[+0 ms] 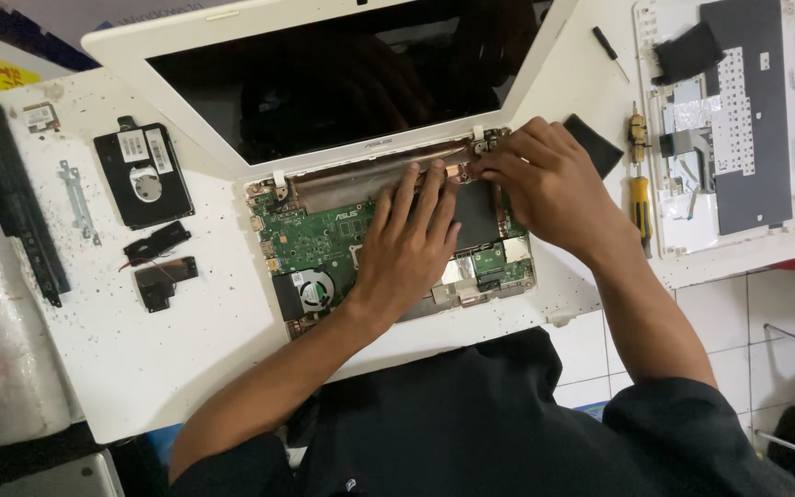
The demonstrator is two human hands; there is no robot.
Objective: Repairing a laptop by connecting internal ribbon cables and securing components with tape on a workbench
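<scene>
my lap: dark shirt at 6 o'clock, both forearms running up from it onto the white table (186, 368).

left hand (407, 244): lying flat, palm down, right on the opened laptop base (388, 244). fingers (420, 189) are straight and close together, only thin gaps between them, tips touching the copper-coloured strip along the hinge edge at 12 o'clock of the hand. not gripping anything, just pressing down.

right hand (545, 184): at about 2 o'clock from the left one, curled over the right hinge corner (480, 143). fingertips are bunched together at that corner, pinching or pushing something tiny there; honestly can't tell if there's anything between them, my knuckles hide it.

laptop base: dead centre of the table, cover off, green board (310, 235) showing at 9 o'clock of my left hand, fan (310, 290) at its lower left.

screen (333, 74): white-framed lid folded back flat at 12 o'clock, dark glass.

left side bits: two small black parts (160, 267) at 9 o'clock, black hard drive (143, 175) just above them, metal bracket (77, 198) beside that, long black battery (13, 198) at the far left edge.

right side bits: yellow-handled screwdriver (641, 198) at 3 o'clock, just beside my right wrist, a small black one (611, 53) further up at 1 o'clock, and the flipped-over keyboard cover (729, 120) at the far right.
</scene>
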